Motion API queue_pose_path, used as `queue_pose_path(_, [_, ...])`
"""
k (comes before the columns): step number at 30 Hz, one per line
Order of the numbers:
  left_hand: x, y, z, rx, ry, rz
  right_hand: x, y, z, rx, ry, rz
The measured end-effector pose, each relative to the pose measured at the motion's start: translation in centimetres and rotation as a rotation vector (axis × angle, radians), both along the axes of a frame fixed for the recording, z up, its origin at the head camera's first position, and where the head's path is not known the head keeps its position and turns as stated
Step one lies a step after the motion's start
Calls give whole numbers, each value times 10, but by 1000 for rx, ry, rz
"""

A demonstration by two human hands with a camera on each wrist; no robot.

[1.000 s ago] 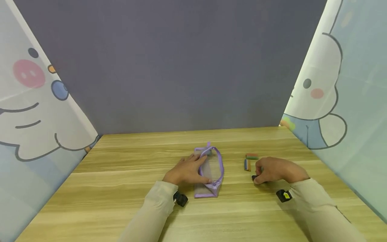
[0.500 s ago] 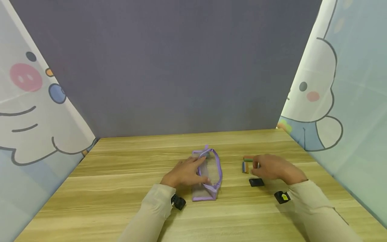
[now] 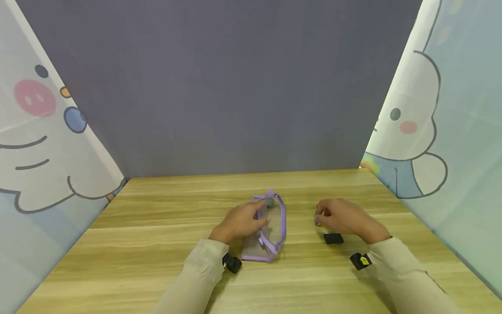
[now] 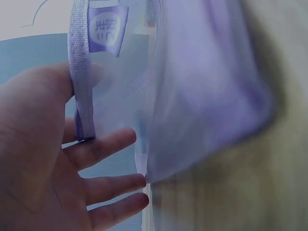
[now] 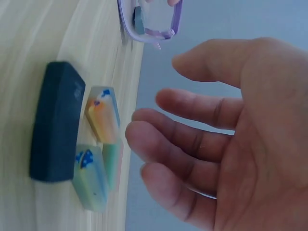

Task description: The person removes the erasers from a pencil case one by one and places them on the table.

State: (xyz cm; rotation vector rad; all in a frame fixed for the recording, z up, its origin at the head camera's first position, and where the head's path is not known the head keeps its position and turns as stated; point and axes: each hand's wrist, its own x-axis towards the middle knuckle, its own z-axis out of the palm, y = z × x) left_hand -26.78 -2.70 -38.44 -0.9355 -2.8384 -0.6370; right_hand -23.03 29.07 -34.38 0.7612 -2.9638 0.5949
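Observation:
A see-through mesh pouch with purple edging [image 3: 255,248] lies on the table before me. My left hand [image 3: 239,223] is at its opening, thumb and index finger spread inside the rim; in the left wrist view the other fingers extend loosely beside the purple band [image 4: 83,96]. A small grey block [image 3: 269,202] lies inside the pouch. My right hand [image 3: 345,220] hovers over small pastel blocks like erasers, fingers loosely bent and nothing between them. In the right wrist view an orange-and-blue block [image 5: 103,115], a yellowish-green block [image 5: 91,178] and a black block [image 5: 57,122] lie beside that hand.
The wooden table [image 3: 176,205] reaches back to a dark grey panel [image 3: 243,87]. Curtains with cartoon animals flank it, one on the left [image 3: 35,144] and one on the right [image 3: 415,113]. Each wrist wears a small black device.
My right hand has left the black block and moved forward and left to the coloured blocks. My left hand stays at the pouch, whose near corner has shifted left and whose opening has changed shape.

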Motion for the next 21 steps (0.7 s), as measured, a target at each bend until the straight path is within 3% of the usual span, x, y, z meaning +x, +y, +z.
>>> queue_pose_path(11, [2,0,2,77,-29,25,-5,-20,3,43,36,6])
queue_pose_path(21, [1,-1,10,150,-126,-39,-8,-38,7,45,-30,1])
